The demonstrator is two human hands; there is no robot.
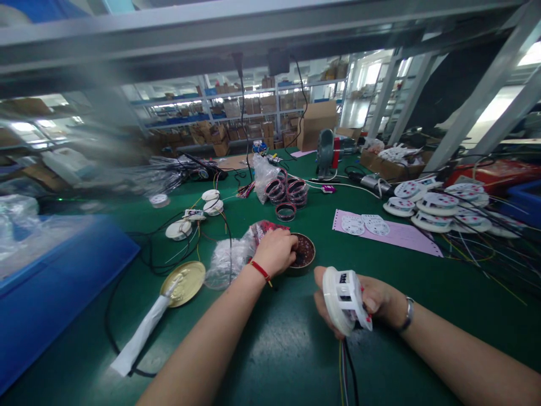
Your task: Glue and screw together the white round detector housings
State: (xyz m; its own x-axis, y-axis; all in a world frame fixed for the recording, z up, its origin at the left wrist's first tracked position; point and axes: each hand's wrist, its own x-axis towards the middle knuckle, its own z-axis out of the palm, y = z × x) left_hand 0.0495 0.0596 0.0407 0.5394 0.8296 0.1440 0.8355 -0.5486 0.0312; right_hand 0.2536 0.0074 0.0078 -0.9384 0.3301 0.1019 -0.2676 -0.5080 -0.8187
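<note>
My left hand (276, 251) reaches to a round brown tin (306, 254) of small dark pieces, fingers bent down at its near rim. Whether anything sits between those fingertips is hidden. In my right hand (376, 296) is a white round plastic housing (344, 299), tilted on its side, with wires (344, 361) hanging below it. Clear plastic bags (230, 259) lie beside my left wrist. Left of them, a gold lid (186, 285) carries a white-wrapped stick (146, 335).
A blue bin (54, 287) stands at left. Several white wired housings (439, 206) are piled at right, near a pink sheet (389, 234) with white discs. Clear rings (291, 192) and a grey blower (327, 152) stand farther back. Cables cross the green table.
</note>
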